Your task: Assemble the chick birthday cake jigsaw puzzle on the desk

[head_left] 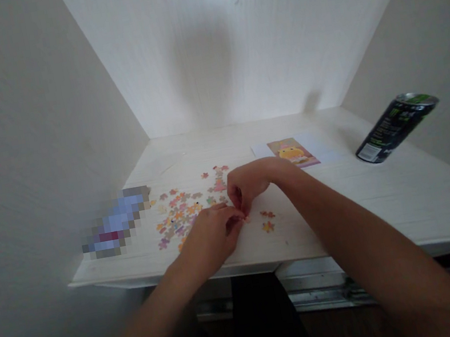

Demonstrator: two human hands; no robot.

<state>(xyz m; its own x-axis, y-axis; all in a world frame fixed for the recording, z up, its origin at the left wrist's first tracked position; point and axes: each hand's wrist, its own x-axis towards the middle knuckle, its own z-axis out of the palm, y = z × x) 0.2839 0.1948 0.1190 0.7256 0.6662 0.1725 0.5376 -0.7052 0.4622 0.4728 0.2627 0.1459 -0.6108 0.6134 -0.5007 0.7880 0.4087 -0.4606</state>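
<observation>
Both hands pinching small puzzle pieces on white wooden desk.
Left hand (pixel 213 234) and right hand (pixel 249 183) meet fingertip to fingertip, gripping one tiny pastel piece (pixel 245 219); loose knobbed pieces (pixel 178 214) lie scattered just beside them.

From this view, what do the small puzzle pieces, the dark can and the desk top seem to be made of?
Puzzle pieces: probably printed cardboard, flat, thin and matte.
Dark can: likely aluminium, with a glossy printed wall and a bright metal rim.
Desk top: apparently white-painted or laminated wood, with faint grain lines and a soft sheen.
</observation>
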